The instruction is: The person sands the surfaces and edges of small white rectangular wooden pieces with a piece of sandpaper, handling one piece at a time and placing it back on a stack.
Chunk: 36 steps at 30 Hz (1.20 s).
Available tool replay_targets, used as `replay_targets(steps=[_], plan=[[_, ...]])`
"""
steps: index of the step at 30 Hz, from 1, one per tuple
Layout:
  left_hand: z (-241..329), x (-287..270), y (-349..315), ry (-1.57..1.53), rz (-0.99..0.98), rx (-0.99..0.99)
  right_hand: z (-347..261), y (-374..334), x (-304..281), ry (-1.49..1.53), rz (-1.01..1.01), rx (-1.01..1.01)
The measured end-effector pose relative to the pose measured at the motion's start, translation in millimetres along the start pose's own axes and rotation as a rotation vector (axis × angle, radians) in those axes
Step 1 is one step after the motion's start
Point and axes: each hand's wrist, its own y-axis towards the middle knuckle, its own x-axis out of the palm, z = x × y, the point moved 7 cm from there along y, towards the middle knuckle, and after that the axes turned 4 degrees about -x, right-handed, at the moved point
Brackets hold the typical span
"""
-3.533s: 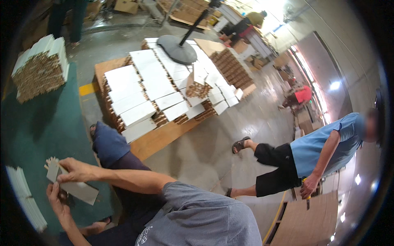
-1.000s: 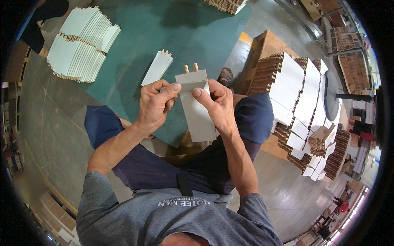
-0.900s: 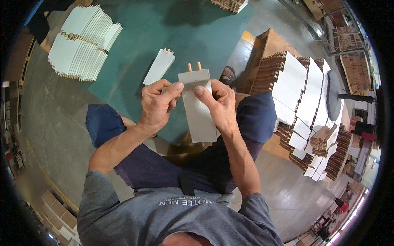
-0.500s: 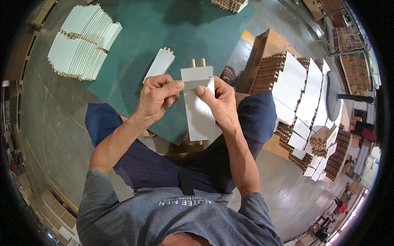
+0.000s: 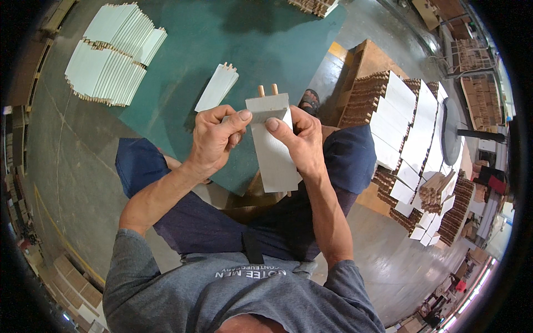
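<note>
A white board (image 5: 272, 158) hangs upright between my knees, wooden dowels (image 5: 267, 90) sticking out past its far end and a dowel tip showing at the near end. Across the far end lies a small pale grey piece (image 5: 267, 105), flat like a sheet or strip; its kind is unclear. My left hand (image 5: 215, 136) is closed, with thumb and forefinger pinching the left edge of this piece. My right hand (image 5: 300, 136) grips the board's right side, thumb pressed on the front near the grey piece. The right fingers are mostly hidden behind the board.
Several white doweled boards (image 5: 217, 87) lie on the green mat (image 5: 172, 111) ahead. A large stack of boards (image 5: 108, 55) stands far left. At right, more boards (image 5: 397, 116) are piled beside a brown sheet (image 5: 375, 61), near a round black fan-like object (image 5: 451, 130).
The board's near end has swung slightly right, and the grey piece has tilted and shifted a little nearer. Both hands keep their grip.
</note>
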Motion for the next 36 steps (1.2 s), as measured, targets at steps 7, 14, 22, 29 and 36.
replay_targets(steps=[7,14,22,29,36], plan=[[1.0,0.6,-7.5,0.073,0.089,0.149,9.8,0.3,2.1,0.012,0.012,0.065],[15.2,-2.0,-7.3,0.177,0.178,0.313,16.8,0.5,7.2,0.189,0.050,0.062],[4.6,-5.3,-5.7,-0.112,0.082,0.242,20.0,9.0,6.3,0.320,0.141,-0.071],[2.2,-0.7,-11.3,-0.068,-0.028,0.271,15.6,9.9,1.2,0.299,0.159,-0.040],[14.3,5.6,-18.6,0.327,0.002,0.499,0.3,12.5,-13.8,0.247,0.242,-0.190]])
